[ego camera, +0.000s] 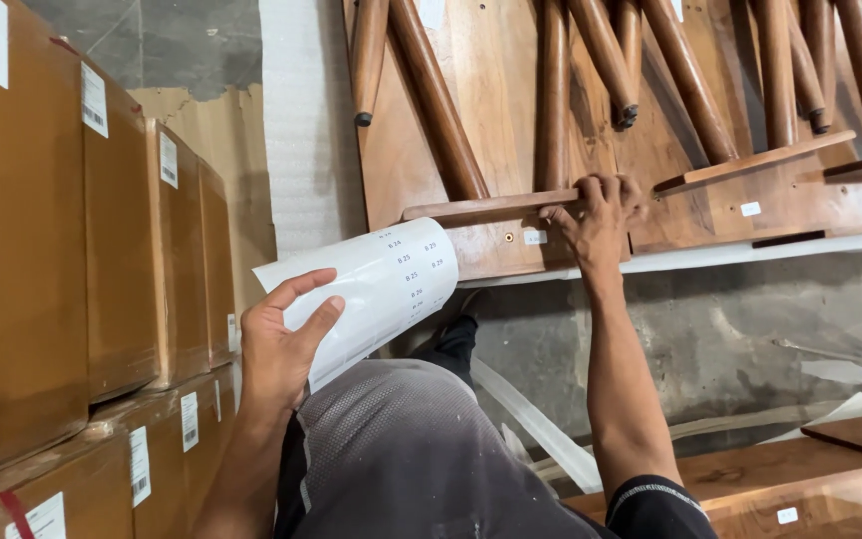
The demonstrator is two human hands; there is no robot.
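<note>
Brown wooden stools [650, 120] lie stacked on their sides across the twelve-to-three o'clock part of the view, their turned legs pointing up and away and small white stickers showing on the rails. The right hand [596, 215] reaches up to about one o'clock and its fingers are pressed together against the edge of a stool rail [491, 207], thumb and fingertips touching the wood right beside a small white sticker [535, 238]; whether anything is pinched between the fingers I cannot tell. The left hand [281, 344], at about nine o'clock from the centre, is clamped on a curled white sheet of labels [381, 284], thumb over its lower edge and fingers behind it; the sheet bows upward toward the stools and its far end nearly meets the rail. Cardboard boxes [82, 250] with white labels stand stacked along the nine o'clock side, and a grey concrete floor [730, 319] shows below the stools. Judging from this, the loosely curled sheet could buckle or slip from the one-handed hold, and a sticker pressed with fingertips at arm's stretch could land crooked or lift at a corner. Leaning on the rail might also shift the stacked stools.
</note>
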